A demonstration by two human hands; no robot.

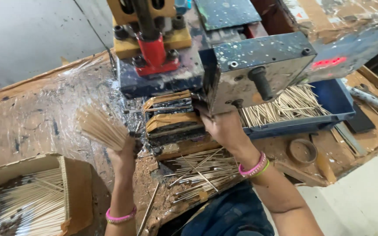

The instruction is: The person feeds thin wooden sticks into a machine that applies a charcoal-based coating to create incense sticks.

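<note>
Pale, thin wooden sticks form the bundle (99, 126) in my left hand (125, 155); my grip is closed round their lower ends, and they are blurred. Their long axis runs slantwise, the free ends fanning up and to the left, away from the machine (206, 65). The bundle sits above the counter (27, 113), left of the machine's dark slotted block (171, 122).

My right hand (224, 129) is pressed against the underside of the grey, paint-spattered housing (259, 65); whether that grip is wide or holding anything, I cannot tell.

Loose sticks (200, 172) lie scattered on the counter between my forearms. Cardboard box (73, 188), lower left: filled with sticks laid parallel. Blue tray (335, 98), right of the machine: holds a heap of like sticks.
</note>
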